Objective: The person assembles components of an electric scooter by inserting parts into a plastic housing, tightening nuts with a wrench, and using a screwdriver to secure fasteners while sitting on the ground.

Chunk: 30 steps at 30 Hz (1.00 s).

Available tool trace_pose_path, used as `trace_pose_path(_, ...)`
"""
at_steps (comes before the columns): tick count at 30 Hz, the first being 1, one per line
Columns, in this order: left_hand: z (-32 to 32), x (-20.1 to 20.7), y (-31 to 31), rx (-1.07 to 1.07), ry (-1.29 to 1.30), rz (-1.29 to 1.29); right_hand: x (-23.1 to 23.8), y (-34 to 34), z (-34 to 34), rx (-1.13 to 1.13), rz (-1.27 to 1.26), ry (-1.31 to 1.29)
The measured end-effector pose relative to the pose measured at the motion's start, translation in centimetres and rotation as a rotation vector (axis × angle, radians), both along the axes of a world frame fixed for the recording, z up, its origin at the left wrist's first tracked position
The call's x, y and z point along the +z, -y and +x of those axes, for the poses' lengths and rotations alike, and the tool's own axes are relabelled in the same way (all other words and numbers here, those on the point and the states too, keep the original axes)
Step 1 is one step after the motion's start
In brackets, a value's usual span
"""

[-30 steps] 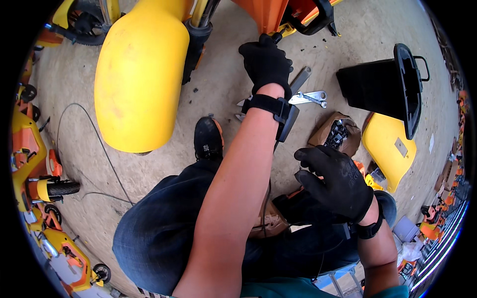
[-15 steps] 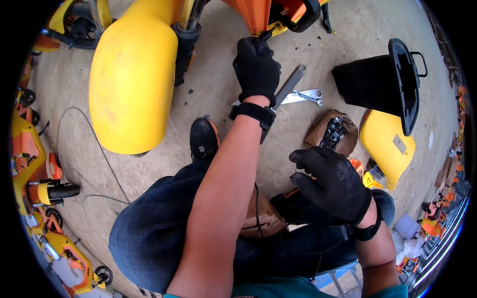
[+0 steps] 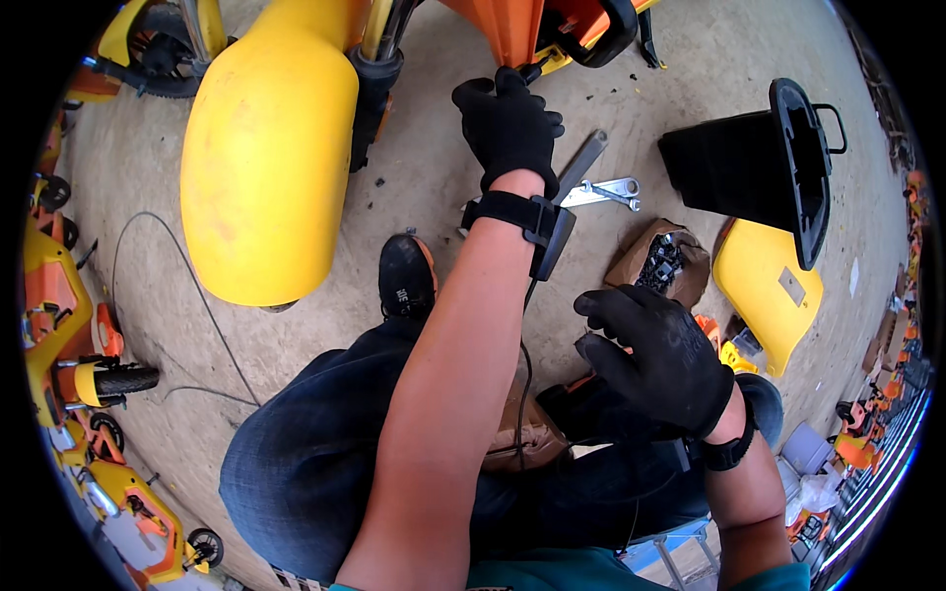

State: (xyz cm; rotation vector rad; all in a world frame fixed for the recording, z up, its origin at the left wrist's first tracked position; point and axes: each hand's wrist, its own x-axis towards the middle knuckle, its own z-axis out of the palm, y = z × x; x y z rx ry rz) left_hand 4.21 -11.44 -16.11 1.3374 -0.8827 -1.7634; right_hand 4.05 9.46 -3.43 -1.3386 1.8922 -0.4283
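My left hand (image 3: pixel 510 128), in a black glove, reaches up to the lower tip of an orange body panel (image 3: pixel 501 34). Its fingers are curled in beside a short black rod-shaped part (image 3: pixel 533 70); whatever they grip is hidden behind the glove. My right hand (image 3: pixel 670 364), gloved in black too, hovers over my right leg with thumb and fingers apart and no object plainly between them. Just beyond it stands an open brown paper bag (image 3: pixel 626 266) of small dark and metallic hardware. Wrenches (image 3: pixel 601 193) and a long grey bar (image 3: pixel 583 160) lie on the floor.
A yellow fender (image 3: pixel 266 177) and a fork leg (image 3: pixel 377 79) rise at left. On the right are a black bin-like box (image 3: pixel 724 167) lying on its side and a yellow panel (image 3: pixel 764 286). A thin cable (image 3: pixel 187 271) curves over the concrete floor. Orange-yellow vehicles (image 3: pixel 123 502) line the edges.
My left hand has shifted slightly up and turned, its fingers rearranged at the panel's tip. The left forearm has swung a little rightward. My right hand has barely moved.
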Motion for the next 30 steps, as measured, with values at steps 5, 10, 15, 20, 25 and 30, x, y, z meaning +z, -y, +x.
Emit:
trace_pose_path(5,0.4,-1.5,-0.9,-0.134,0.179,-0.413,0.2,-0.1,-0.1,-0.001,0.019,-0.011)
trace_pose_path(10,1.2,-1.6,-0.9,-0.246,0.189,-0.365,0.6,-0.2,0.0,0.002,-0.007,0.0)
trace_pose_path(15,1.7,-1.0,0.5,-0.303,0.209,-0.155,0.5,-0.3,0.0,0.03,-0.025,-0.055)
trace_pose_path(20,1.2,-0.9,1.1,-0.256,0.296,-0.216,0.4,-0.2,0.0,0.039,-0.024,-0.048)
trace_pose_path(25,0.3,-1.6,-0.4,-0.086,0.158,-0.322,0.6,-0.1,0.0,0.019,-0.014,-0.019)
trace_pose_path(30,1.0,-3.0,-0.7,-0.206,0.268,-0.58,0.8,-0.1,0.0,0.005,-0.001,-0.003)
